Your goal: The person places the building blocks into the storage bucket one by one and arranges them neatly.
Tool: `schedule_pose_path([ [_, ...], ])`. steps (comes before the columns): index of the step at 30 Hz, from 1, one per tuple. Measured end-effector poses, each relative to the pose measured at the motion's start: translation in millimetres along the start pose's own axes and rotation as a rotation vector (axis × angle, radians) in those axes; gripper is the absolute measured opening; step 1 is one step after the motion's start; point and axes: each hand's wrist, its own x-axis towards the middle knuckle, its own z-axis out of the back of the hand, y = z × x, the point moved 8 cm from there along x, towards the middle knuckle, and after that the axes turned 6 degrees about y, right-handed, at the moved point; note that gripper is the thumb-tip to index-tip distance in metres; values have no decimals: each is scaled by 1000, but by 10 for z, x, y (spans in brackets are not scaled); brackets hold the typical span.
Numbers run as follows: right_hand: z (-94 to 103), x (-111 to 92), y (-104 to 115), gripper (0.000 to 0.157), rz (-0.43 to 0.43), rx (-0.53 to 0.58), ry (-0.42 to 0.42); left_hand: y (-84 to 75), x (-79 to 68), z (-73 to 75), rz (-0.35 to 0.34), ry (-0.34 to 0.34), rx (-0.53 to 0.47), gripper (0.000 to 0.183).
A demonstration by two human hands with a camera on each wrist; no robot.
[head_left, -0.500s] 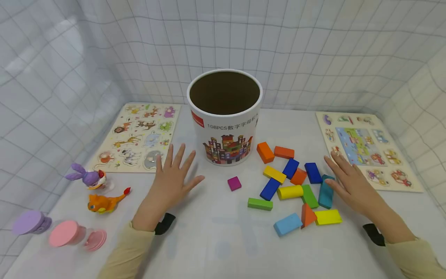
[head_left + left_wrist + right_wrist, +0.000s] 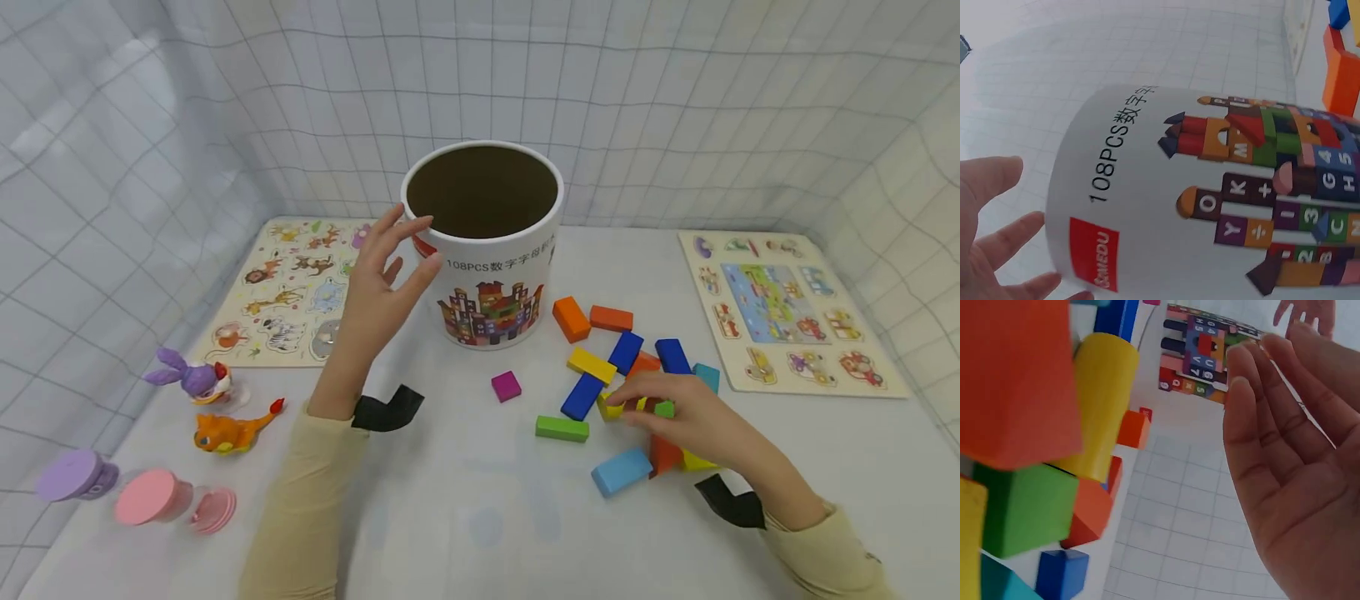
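Since the earlier frame both hands have lifted off the bench: nearest us, our right hand has slid inward over the loose blocks, its fingers curling onto the yellow cylinder and green block; whether they already grasp either we cannot tell. We judge a pickup is beginning. Farther off, our left hand has risen to the white tub, fingers spread and released, just beside its rim and wall. Beyond, animal puzzle boards lie flat.
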Motion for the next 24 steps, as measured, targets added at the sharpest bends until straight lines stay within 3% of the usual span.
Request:
schedule_pose_path([
  [4,-224,-9,-133,23,-12,107,174,151,113,-82,75,-67,-165,53],
  [8,-398,-87,-261,34,-58,143,309,78,131,-169,83,-97,-272,57],
  [11,-523,-130,-307,40,-104,104,379,4,120,-195,70,-125,-304,56],
  [16,-671,-162,-296,41,-127,-39,418,38,132,-191,56,-158,-323,53],
  [24,-679,-82,-224,32,-65,-124,362,21,191,-138,42,-212,-382,48],
])
